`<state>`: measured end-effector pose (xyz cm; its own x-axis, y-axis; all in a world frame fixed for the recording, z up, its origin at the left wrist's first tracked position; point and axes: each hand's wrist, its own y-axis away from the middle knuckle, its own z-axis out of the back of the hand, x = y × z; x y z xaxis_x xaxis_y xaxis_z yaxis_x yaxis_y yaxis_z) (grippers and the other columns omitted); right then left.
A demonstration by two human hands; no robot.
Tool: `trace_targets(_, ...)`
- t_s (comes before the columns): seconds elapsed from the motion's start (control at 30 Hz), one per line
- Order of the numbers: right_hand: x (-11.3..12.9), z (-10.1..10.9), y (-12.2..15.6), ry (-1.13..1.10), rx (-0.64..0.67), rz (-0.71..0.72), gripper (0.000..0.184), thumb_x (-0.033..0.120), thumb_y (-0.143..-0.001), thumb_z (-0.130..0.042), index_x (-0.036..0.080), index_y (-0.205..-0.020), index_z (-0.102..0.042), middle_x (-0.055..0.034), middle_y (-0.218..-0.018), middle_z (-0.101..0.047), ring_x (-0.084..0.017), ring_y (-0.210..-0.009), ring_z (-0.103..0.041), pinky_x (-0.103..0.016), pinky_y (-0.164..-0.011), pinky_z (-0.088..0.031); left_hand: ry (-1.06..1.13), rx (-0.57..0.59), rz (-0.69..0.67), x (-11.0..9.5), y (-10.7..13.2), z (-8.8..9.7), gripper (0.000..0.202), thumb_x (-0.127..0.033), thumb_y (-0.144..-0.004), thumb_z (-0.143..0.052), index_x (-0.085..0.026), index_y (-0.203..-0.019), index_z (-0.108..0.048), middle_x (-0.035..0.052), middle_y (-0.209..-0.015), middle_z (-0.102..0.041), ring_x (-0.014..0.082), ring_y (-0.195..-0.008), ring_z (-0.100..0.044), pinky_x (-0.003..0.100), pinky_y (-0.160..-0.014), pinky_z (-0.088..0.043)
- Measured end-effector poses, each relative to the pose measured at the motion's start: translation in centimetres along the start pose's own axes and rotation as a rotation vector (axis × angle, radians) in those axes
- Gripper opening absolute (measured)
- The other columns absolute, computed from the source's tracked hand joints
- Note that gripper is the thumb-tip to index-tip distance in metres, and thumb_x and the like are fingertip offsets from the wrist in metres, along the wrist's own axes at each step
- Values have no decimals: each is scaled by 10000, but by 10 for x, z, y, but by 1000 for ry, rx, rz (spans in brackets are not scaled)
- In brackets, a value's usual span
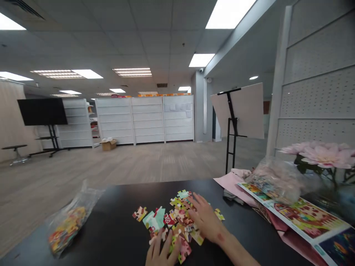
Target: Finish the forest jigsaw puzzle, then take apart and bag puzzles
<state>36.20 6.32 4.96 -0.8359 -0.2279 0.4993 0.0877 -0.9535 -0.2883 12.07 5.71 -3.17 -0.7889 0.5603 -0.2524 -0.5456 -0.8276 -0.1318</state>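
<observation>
A loose heap of colourful jigsaw puzzle pieces lies on the black table, some overlapping. My right hand rests over the right side of the heap, fingers spread and touching pieces. At the near edge of the heap, my left hand lies with its fingers apart on the pieces; its lower part is cut off by the frame. One brown and red puzzle piece sits apart at the left, beside a light green joined-looking piece. A yellow-green piece lies right of my right hand.
At the table's left is a clear plastic bag holding more pieces. Along the right lie printed picture sheets, another bag of pieces, pink cloth and pink flowers. Beyond the black table stands an easel.
</observation>
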Motion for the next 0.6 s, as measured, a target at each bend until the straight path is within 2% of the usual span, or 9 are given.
trace_targets(0.07, -16, 4, 20, 86, 111, -49, 620, 605, -980, -433, 312, -1526, -413, -69, -1635, -315, -333, -1528, -207, -584, -1224, -200, 56, 63, -119, -14, -8, 0, 562, -420, -978, -522, -468, -1513, -355, 15, -1625, -276, 466, -1487, -215, 728, -1148, -253)
trace_targets(0.13, -29, 5, 39, 132, 177, -48, 644, 633, -975, -423, 350, -1548, -339, -27, -1654, -250, -317, -1540, -154, -575, -1236, -170, 117, 157, -238, -29, -19, 12, 648, -507, -946, -565, -466, -1536, -301, 29, -1660, -153, 490, -1500, -125, 800, -1123, -155)
trace_targets(0.2, -37, 6, 52, 163, 206, -17, 658, 632, -972, -431, 346, -1553, -316, -8, -1653, -232, -302, -1542, -148, -553, -1246, -165, 166, 130, -304, -41, -31, 32, 643, -491, -977, -512, -455, -1558, -239, 24, -1680, -84, 466, -1518, -50, 810, -1122, -75)
trace_targets(0.3, -37, 8, 57, 198, 228, 44, 753, 660, -928, -497, 310, -1564, -294, -32, -1650, -217, -325, -1537, -155, -559, -1243, -169, 209, 66, -274, -45, -48, 66, 698, -478, -979, -501, -415, -1583, -158, 41, -1693, -70, 429, -1532, -27, 778, -1142, -21)
trace_targets(0.4, -27, 9, 43, 230, 230, 63, 791, 686, -916, -491, 312, -1574, -261, -45, -1660, -183, -338, -1536, -151, -570, -1239, -164, 200, 83, -126, -28, -53, 87, 918, -650, -817, -642, -378, -1581, -212, 106, -1683, -132, 489, -1510, -44, 779, -1128, 2)
trace_targets(0.5, -10, 5, 15, 231, 256, 49, 724, 670, -962, -402, 347, -1581, -211, -43, -1661, -208, -334, -1533, -169, -580, -1228, -176, 140, 45, 69, 0, -45, 93, 1009, -757, -656, -703, -353, -1527, -394, 151, -1648, -255, 578, -1466, -83, 808, -1087, 36)
trace_targets(0.6, 11, -7, -16, 197, 305, 111, 662, 656, -970, -402, 384, -1561, -282, -22, -1665, -211, -350, -1534, -156, -599, -1220, -153, 111, 19, 186, 25, -30, 92, 973, -768, -665, -671, -332, -1505, -443, 146, -1620, -332, 569, -1468, -107, 798, -1088, 56)
